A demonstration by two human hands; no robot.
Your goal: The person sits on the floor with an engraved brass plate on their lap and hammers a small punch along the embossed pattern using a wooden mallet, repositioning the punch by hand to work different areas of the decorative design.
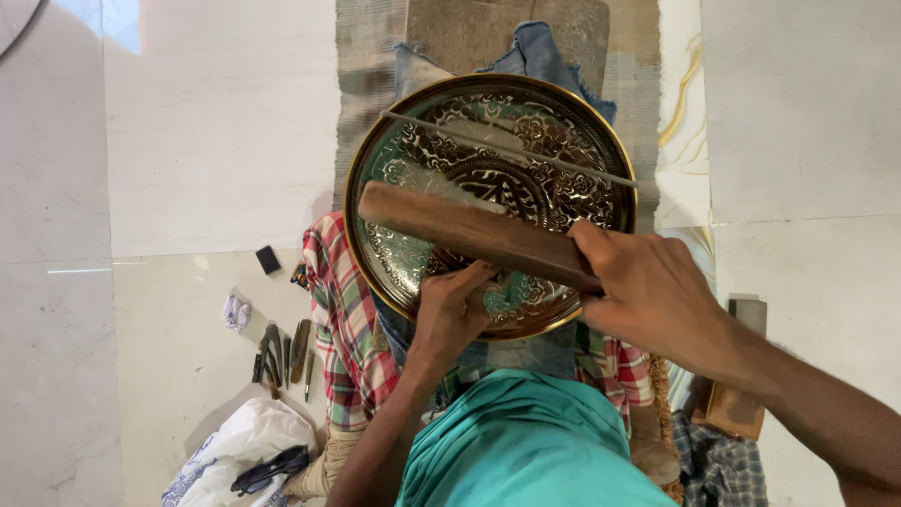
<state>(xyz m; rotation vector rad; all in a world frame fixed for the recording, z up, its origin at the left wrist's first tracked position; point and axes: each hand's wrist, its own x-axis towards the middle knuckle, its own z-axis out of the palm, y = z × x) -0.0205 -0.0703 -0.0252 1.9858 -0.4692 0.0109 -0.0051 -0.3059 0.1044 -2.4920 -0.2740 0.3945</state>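
Observation:
A large round brass plate (563, 122) with dense engraved floral patterns rests tilted on my lap. My right hand (648, 291) grips one end of a long brown wooden mallet (460, 230), which lies across the plate's face. My left hand (450, 305) is closed near the plate's lower part, fingers pinched as if on a small tool whose tip is hidden. A thin metal rod (511, 150) lies across the upper half of the plate.
Several small chisels (282, 352) lie on the marble floor at the left, beside a small black block (268, 260) and a crumpled scrap (236, 312). A white bag (235, 451) sits at lower left. A woven mat (366, 84) and blue cloth (540, 52) lie behind the plate.

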